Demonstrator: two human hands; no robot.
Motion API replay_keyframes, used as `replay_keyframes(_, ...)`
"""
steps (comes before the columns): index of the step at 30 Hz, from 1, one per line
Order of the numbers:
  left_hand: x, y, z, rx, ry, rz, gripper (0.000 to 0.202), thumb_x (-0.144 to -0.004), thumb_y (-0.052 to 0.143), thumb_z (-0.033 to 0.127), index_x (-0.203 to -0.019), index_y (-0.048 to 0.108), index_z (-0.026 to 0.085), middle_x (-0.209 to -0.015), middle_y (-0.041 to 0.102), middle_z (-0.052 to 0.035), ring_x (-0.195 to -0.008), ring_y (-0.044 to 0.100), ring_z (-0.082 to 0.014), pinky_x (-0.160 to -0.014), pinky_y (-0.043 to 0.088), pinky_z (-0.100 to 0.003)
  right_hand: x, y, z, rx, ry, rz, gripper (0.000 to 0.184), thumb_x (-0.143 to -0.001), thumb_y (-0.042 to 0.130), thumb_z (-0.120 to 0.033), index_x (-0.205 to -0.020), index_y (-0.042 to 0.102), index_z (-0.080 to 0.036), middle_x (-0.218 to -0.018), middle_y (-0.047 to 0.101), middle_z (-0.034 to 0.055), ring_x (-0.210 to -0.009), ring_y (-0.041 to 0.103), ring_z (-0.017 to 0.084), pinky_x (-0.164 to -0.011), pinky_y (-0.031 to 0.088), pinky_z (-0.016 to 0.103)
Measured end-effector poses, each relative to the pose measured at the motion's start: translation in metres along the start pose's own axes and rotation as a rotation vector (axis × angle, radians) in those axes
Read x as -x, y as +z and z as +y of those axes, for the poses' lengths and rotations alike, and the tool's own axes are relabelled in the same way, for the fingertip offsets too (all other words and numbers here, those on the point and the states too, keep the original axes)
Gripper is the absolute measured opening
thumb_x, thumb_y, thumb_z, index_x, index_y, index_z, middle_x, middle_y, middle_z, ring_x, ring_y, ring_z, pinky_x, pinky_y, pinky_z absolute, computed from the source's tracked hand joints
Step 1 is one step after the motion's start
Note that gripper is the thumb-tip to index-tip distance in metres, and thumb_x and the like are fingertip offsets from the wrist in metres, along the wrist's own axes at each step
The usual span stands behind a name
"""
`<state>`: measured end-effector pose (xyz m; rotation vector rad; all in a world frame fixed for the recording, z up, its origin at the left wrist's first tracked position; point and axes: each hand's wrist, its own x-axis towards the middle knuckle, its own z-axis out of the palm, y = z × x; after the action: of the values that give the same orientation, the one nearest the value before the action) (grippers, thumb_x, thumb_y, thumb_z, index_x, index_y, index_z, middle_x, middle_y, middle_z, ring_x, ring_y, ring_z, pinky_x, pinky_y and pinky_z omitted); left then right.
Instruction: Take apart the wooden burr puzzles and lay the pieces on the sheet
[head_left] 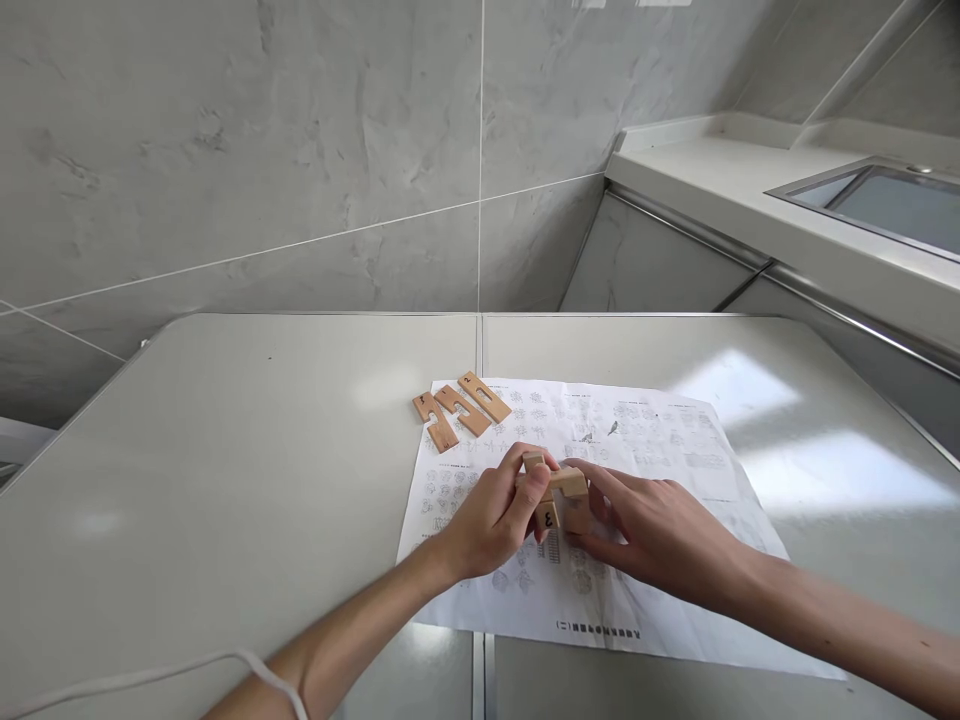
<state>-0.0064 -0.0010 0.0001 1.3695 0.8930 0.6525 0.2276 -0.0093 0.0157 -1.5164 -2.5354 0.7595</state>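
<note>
My left hand [501,508] is closed around interlocked wooden puzzle pieces [549,512], its thumb pressing on the front; a black 3 marks the end of one. On the right, my right hand [645,515] has its thumb and index finger around a slightly blurred wooden piece [577,514], close against the pieces in my left hand. Whether these are joined cannot be made out. Beyond my left hand lie three flat wooden pieces with cut-outs: a notched piece [442,432], another notched one [472,417], and a slotted piece marked 2 [496,403].
A creased paper sheet [675,600] printed with small diagrams lies under both hands. It rests on a glossy pale table [225,450] with a centre seam. Behind stands a grey tiled wall [300,130]; a white counter [697,175] with a sink is at right. A white cable crosses my left forearm.
</note>
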Motion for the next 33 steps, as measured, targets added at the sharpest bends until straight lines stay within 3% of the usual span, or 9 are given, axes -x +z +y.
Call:
replay_keyframes(4, 0.000, -0.001, 0.001, -0.019, 0.008, -0.008, 0.051, -0.112, 0.030, 0.067, -0.122, 0.053, 0.023, -0.068, 0.061, 0.0028, -0.058, 0.057, -0.0156, -0.056, 0.044, -0.026, 0.000, 0.001, 0.003, 0.032, -0.025, 0.024, 0.040, -0.101, 0.064, -0.038, -0.139, 0.054, -0.028, -0.088, 0.073, 0.0006, -0.059, 0.066, 0.019, -0.051, 0.040, 0.029)
replay_keyframes(7, 0.001, -0.001, 0.001, -0.017, 0.017, -0.023, 0.052, -0.113, 0.026, 0.067, -0.123, 0.053, 0.023, -0.068, 0.061, 0.0025, -0.059, 0.058, -0.0163, -0.057, 0.045, -0.027, -0.001, -0.004, 0.003, 0.013, -0.046, 0.081, 0.053, -0.099, 0.069, -0.046, -0.146, 0.052, -0.026, -0.111, 0.073, 0.0082, -0.066, 0.070, 0.021, -0.055, 0.051, 0.034)
replay_keyframes(9, 0.001, -0.002, 0.001, -0.017, 0.028, -0.022, 0.051, -0.113, 0.026, 0.066, -0.120, 0.052, 0.023, -0.069, 0.061, 0.0024, -0.059, 0.059, -0.0164, -0.058, 0.046, -0.027, -0.001, -0.011, 0.000, -0.076, -0.043, 0.099, 0.049, -0.102, 0.067, -0.052, -0.143, 0.055, -0.027, -0.129, 0.069, 0.0118, -0.078, 0.074, 0.022, -0.064, 0.060, 0.038)
replay_keyframes(11, 0.001, -0.002, 0.001, -0.020, 0.035, -0.018, 0.050, -0.113, 0.026, 0.065, -0.117, 0.052, 0.023, -0.070, 0.061, 0.0023, -0.060, 0.059, -0.0163, -0.058, 0.047, -0.027, -0.002, -0.020, -0.007, -0.188, -0.031, 0.087, 0.034, -0.106, 0.062, -0.054, -0.128, 0.062, -0.028, -0.132, 0.066, 0.0108, -0.093, 0.075, 0.024, -0.075, 0.064, 0.039)
replay_keyframes(14, 0.001, -0.001, 0.001, -0.034, 0.035, -0.021, 0.049, -0.113, 0.025, 0.065, -0.115, 0.051, 0.023, -0.070, 0.063, 0.0017, -0.060, 0.060, -0.0166, -0.059, 0.047, -0.028, -0.004, -0.031, -0.017, -0.276, -0.034, 0.030, 0.025, -0.111, 0.055, -0.049, -0.109, 0.067, -0.027, -0.127, 0.067, 0.0094, -0.099, 0.073, 0.024, -0.079, 0.063, 0.039)
replay_keyframes(20, 0.001, 0.000, 0.003, -0.064, 0.081, -0.021, 0.045, -0.115, 0.027, 0.060, -0.111, 0.051, 0.022, -0.075, 0.068, -0.0007, -0.065, 0.063, -0.0174, -0.065, 0.050, -0.030, -0.004, -0.035, -0.028, -0.293, -0.073, 0.074, 0.022, -0.109, 0.058, -0.040, -0.093, 0.064, -0.026, -0.104, 0.071, 0.0069, -0.083, 0.070, 0.021, -0.071, 0.059, 0.035)
replay_keyframes(24, 0.001, 0.000, 0.005, -0.115, 0.144, 0.030, 0.039, -0.115, 0.037, 0.054, -0.113, 0.057, 0.021, -0.102, 0.074, -0.0069, -0.083, 0.066, -0.0185, -0.075, 0.051, -0.032, -0.001, -0.035, -0.029, -0.177, -0.199, 0.185, 0.017, -0.106, 0.063, -0.032, -0.091, 0.058, -0.025, -0.096, 0.070, 0.0056, -0.073, 0.065, 0.019, -0.066, 0.054, 0.033)
replay_keyframes(28, 0.000, 0.001, 0.005, -0.073, 0.162, 0.057, 0.039, -0.114, 0.044, 0.054, -0.120, 0.062, 0.020, -0.106, 0.076, -0.0075, -0.094, 0.071, -0.0209, -0.085, 0.055, -0.034, 0.001, -0.035, -0.032, 0.011, -0.372, 0.281, 0.015, -0.103, 0.060, -0.021, -0.090, 0.054, -0.025, -0.083, 0.067, 0.0033, -0.068, 0.060, 0.019, -0.063, 0.047, 0.032)
replay_keyframes(33, -0.003, 0.002, 0.002, 0.018, 0.175, 0.142, 0.035, -0.112, 0.053, 0.050, -0.125, 0.064, 0.020, -0.120, 0.081, -0.0112, -0.115, 0.075, -0.0257, -0.103, 0.056, -0.039, 0.006, -0.033, -0.042, 0.121, -0.485, 0.310, 0.017, -0.099, 0.058, -0.017, -0.085, 0.052, -0.025, -0.072, 0.062, -0.0003, -0.058, 0.051, 0.016, -0.055, 0.038, 0.032)
